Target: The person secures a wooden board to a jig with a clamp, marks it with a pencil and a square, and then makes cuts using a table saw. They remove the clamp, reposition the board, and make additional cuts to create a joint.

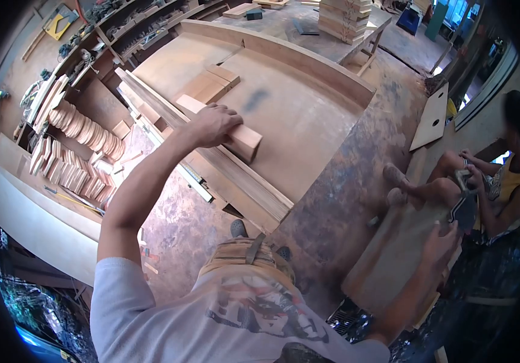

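Note:
My left hand (216,125) is wrapped over a pale wooden block (249,143), fingers closed round its upper side. The block lies lengthwise on the tabletop (308,130), beside a long wooden strip (254,181) along the near edge. Further up the table, flat wooden pieces (211,83) lie side by side. Out to the right, my right hand (441,243) reaches beside a wooden board (387,272), thumb and fingers apart. Pale wood edges (451,263) show just beyond that wrist, partly hidden by the arm. Nothing is visible between the right fingers.
A seated person (508,187) at right holds a tool with a metal handle (462,178). A raised ledge (284,54) borders the table's far side. Stacked wooden pieces (90,133) stand at left; another wood stack (344,21) sits behind. A panel with holes (432,118) leans at right.

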A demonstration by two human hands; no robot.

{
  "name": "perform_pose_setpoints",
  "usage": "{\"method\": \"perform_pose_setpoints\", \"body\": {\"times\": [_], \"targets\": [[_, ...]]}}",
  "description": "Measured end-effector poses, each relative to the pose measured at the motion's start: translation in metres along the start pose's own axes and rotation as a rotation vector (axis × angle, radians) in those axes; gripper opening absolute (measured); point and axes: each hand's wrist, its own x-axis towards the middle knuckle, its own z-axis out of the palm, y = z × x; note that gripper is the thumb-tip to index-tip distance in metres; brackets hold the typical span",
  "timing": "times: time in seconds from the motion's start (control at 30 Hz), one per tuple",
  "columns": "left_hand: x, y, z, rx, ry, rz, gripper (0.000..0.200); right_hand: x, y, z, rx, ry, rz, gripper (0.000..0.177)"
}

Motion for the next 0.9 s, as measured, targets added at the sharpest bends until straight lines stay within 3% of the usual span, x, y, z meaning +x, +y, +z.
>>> {"method": "perform_pose_setpoints", "body": {"times": [0.07,0.1,0.17,0.23,0.33,0.4,0.47,0.53,0.6,0.7,0.77,0.8,0.83,0.87,0.9], "targets": [[0.023,0.015,-0.004,0.032,-0.002,-0.012,0.037,-0.038,-0.051,0.01,0.22,-0.177,-0.031,0.071],[0.037,0.026,-0.004,0.01,0.058,0.006,0.033,-0.058,-0.065,0.04,0.593,-0.288,-0.028,0.078],[0.069,0.047,-0.004,-0.116,0.101,0.065,0.039,-0.094,-0.115,0.066,0.77,-0.464,-0.304,0.089],[0.09,0.068,-0.009,-0.245,0.288,0.172,0.048,-0.109,-0.166,0.089,0.856,-0.413,-0.576,0.098],[0.094,0.082,-0.039,-0.551,0.437,0.328,0.059,-0.092,-0.211,0.108,0.897,-0.284,-0.585,0.101],[0.088,0.075,-0.054,-0.831,0.449,0.382,0.061,-0.058,-0.195,0.132,0.789,-0.324,-0.563,0.099],[0.09,0.066,-0.042,-1.297,0.415,0.354,0.063,-0.057,-0.215,0.137,0.952,-0.289,-0.466,0.091],[0.095,0.049,-0.027,-1.609,0.391,0.3,0.064,-0.077,-0.261,0.121,1.372,-0.173,-0.282,0.074],[0.108,0.025,-0.008,-1.766,0.376,0.244,0.064,-0.091,-0.301,0.109,1.087,-0.143,-0.319,0.066],[0.102,-0.072,0.019,-1.217,0.183,0.279,0.067,-0.086,-0.352,0.102,0.792,-0.273,-0.259,0.06],[0.104,-0.16,0.059,-0.761,0.348,0.388,0.07,-0.079,-0.384,0.098,0.578,-0.358,-0.112,0.056],[0.11,-0.204,0.084,-0.743,0.414,0.316,0.072,-0.074,-0.386,0.106,0.567,-0.425,-0.017,0.055],[0.09,-0.244,0.038,-0.665,0.165,0.152,0.079,-0.066,-0.383,0.12,0.56,-0.488,0.071,0.055],[0.095,-0.292,0.066,-0.538,0.28,0.122,0.084,-0.056,-0.382,0.135,0.559,-0.549,0.149,0.054],[0.094,-0.333,0.08,-0.475,0.274,0.025,0.095,-0.053,-0.381,0.15,0.55,-0.574,0.172,0.055]]}}
